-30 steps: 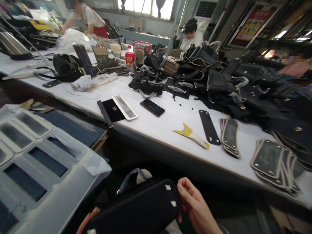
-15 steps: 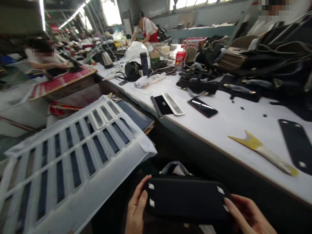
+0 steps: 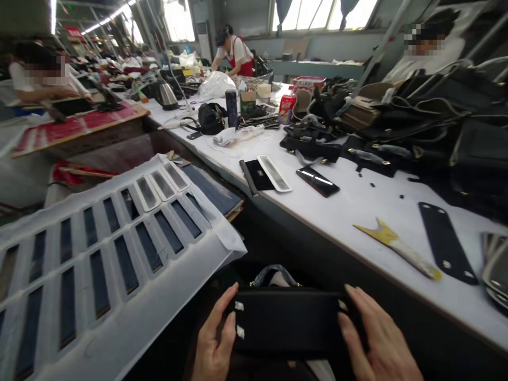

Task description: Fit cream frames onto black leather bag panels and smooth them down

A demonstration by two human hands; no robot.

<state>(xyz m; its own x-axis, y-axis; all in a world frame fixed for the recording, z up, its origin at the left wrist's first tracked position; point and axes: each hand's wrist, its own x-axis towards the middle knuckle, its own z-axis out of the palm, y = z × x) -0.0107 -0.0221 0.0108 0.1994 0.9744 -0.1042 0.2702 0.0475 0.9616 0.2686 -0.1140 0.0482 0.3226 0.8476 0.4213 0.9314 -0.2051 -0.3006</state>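
Observation:
A black bag (image 3: 289, 323) lies low in front of me, its long flat panel turned up, with small white patches near its ends. My left hand (image 3: 216, 333) grips the panel's left end between thumb and fingers. At the right end my right hand (image 3: 373, 333) holds it, the thumb on the panel beside a white patch and the fingers over the far edge. Behind the panel rises a wrapped handle (image 3: 273, 271). On the white table lie a similar black panel (image 3: 446, 241) and a yellow-ended tool (image 3: 397, 247).
A white slotted tray (image 3: 166, 296) fills the left. The white table (image 3: 317, 214) carries a phone (image 3: 317, 181), a white-framed strip (image 3: 274, 173), a red bottle (image 3: 286, 108) and piled black bags (image 3: 444, 121). Three people work farther off.
My right hand has shifted its grip, its fingers now reaching over the panel's far right edge. The view has turned slightly, so the table things appear farther left.

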